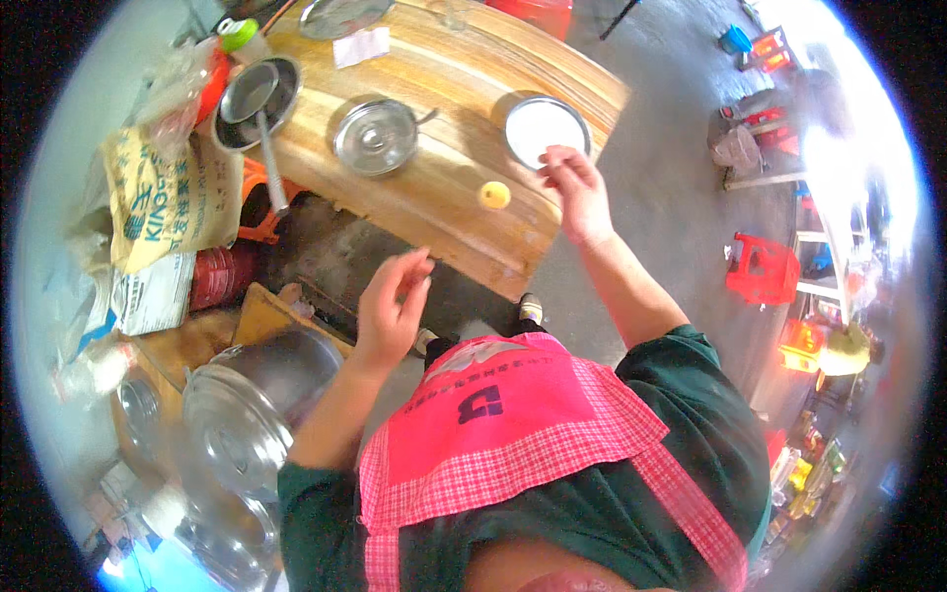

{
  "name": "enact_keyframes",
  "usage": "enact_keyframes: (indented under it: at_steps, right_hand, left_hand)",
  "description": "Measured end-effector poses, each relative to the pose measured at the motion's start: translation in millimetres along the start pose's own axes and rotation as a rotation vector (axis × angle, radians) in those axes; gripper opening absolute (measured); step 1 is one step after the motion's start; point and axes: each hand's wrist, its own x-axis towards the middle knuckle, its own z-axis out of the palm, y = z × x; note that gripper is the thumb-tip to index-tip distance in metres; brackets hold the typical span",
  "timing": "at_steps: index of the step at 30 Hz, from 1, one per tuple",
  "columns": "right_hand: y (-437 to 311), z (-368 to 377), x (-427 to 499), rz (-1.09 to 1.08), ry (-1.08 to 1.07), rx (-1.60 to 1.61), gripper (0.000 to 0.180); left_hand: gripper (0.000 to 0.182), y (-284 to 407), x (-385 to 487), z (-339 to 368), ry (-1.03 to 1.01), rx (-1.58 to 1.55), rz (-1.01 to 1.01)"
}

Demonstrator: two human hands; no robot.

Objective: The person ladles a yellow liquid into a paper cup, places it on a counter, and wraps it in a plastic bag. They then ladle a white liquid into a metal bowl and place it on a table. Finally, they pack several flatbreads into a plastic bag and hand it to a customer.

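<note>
My right hand [577, 189] is over the near rim of a round metal basin [590, 132] filled with something smooth and white. Its fingers are bunched, and whether they pinch anything is too blurred to tell. Just past the near edge of the wooden table [459, 81] hangs my left hand [396, 307], loosely curled with a gap between thumb and fingers and nothing visible in it. A small round yellow object [494, 195] lies on the boards between the hands. Farther left sits a metal pot with a shiny lid [373, 137], a handle-like piece sticking out at its right.
At the table's left corner, a long-handled metal ladle [268, 155] rests in a dark bowl [222, 133], its handle overhanging the edge. Printed sacks [177, 200] stand at left. A large lidded metal pot [237, 436] is beside my left forearm. A red plastic stool [766, 270] stands right.
</note>
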Motion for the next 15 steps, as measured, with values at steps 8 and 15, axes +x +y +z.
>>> enact_keyframes:
  at_steps: [8, 15]
  right_hand:
    - [51.7, -158.7, 69.2, 0.308, 0.170, -0.175, 0.034]
    - [55.4, -159.4, 92.2, 0.457, -0.106, -0.121, 0.027]
  left_hand:
    - [0.041, -60.9, 194.7, 167.4, 0.028, 0.242, -0.259]
    - [0.029, -103.2, 269.7, 167.8, -0.085, 0.238, -0.599]
